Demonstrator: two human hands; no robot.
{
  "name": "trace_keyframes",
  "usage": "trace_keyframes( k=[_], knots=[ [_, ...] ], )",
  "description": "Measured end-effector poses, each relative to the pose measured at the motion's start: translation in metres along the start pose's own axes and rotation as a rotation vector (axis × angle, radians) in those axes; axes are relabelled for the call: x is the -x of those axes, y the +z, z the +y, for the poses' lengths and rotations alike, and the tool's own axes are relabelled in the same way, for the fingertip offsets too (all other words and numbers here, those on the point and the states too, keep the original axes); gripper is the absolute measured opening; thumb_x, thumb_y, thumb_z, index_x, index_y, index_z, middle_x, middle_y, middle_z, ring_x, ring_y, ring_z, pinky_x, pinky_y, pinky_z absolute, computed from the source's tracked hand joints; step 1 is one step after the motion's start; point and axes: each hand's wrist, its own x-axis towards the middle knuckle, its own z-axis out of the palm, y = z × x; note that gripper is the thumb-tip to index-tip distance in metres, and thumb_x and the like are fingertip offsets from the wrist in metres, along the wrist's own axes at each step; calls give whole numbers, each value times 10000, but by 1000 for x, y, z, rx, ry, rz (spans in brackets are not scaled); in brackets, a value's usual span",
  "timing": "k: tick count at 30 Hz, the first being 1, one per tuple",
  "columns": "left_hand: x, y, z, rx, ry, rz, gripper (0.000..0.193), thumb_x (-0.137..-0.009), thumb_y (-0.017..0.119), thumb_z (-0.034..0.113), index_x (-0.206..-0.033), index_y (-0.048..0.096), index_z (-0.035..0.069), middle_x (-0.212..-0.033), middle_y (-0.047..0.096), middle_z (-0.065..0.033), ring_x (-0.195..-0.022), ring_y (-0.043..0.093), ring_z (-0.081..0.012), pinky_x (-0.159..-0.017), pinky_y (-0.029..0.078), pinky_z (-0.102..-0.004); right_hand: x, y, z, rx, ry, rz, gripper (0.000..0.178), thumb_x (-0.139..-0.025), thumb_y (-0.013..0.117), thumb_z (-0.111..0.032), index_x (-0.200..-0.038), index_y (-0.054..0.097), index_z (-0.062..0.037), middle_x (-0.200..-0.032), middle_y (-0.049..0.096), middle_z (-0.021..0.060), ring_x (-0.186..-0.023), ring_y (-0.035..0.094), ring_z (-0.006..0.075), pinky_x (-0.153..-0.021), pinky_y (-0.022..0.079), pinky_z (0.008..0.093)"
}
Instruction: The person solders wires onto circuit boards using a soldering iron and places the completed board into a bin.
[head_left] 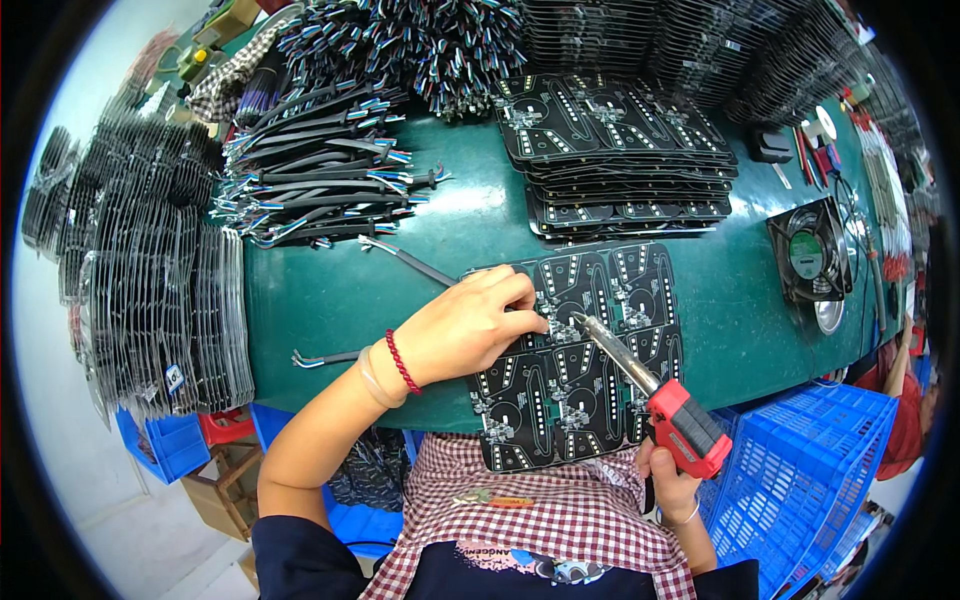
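Observation:
A black circuit-board panel (600,300) lies on the green table (340,290), overhanging its near edge. My left hand (470,325) rests on the panel's left part and pinches a black wire (405,258) against a pad near the panel's middle. My right hand (668,485) grips the red handle of a soldering iron (655,388), whose metal tip touches the panel right next to my left fingertips. A red bead bracelet and a clear band circle my left wrist.
Stacks of black panels (610,140) sit at the back. Bundles of black wires with coloured ends (320,170) lie at back left. A small fan (808,250) stands at right. Blue crates (800,470) are below right. Clear trays (150,290) pile at left. One loose wire (325,357) lies near the edge.

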Motion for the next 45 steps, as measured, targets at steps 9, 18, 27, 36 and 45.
trace_keyframes(
  k=[9,18,27,36,45],
  knots=[
    [3,12,3,143,-72,175,181,-741,733,44,-915,702,85,-832,549,-43,-814,561,-230,-776,476,-354,-1,-2,-1,-43,2,-32,411,-956,572,-243,-1233,475,45,-664,561,90,-518,511,143,-493,434,276],
    [6,18,16,76,-203,232,151,-750,734,43,-888,689,82,-841,547,-39,-802,556,-224,-760,458,-358,1,-1,4,-61,37,-29,462,-947,612,-338,-1172,499,49,-660,564,88,-525,528,139,-481,435,271],
    [8,17,11,-106,22,139,196,-729,713,-3,-903,666,75,-867,531,-63,-798,553,-249,-688,485,-349,1,3,3,-57,70,-28,439,-944,616,-335,-1142,513,43,-661,568,87,-519,523,139,-473,432,271],
    [3,19,11,104,-98,196,161,-713,737,-9,-835,642,34,-866,527,-74,-799,576,-251,-677,496,-344,-2,-2,-4,-190,160,19,170,-890,689,-174,-903,624,-17,-722,593,10,-615,543,96,-559,456,268],
    [1,13,6,91,-27,114,241,-681,706,-58,-891,660,50,-918,530,-69,-834,562,-230,-712,495,-331,-4,-2,-6,-224,168,12,151,-893,682,-149,-902,621,-11,-714,595,17,-614,549,98,-559,461,267]
  ],
)
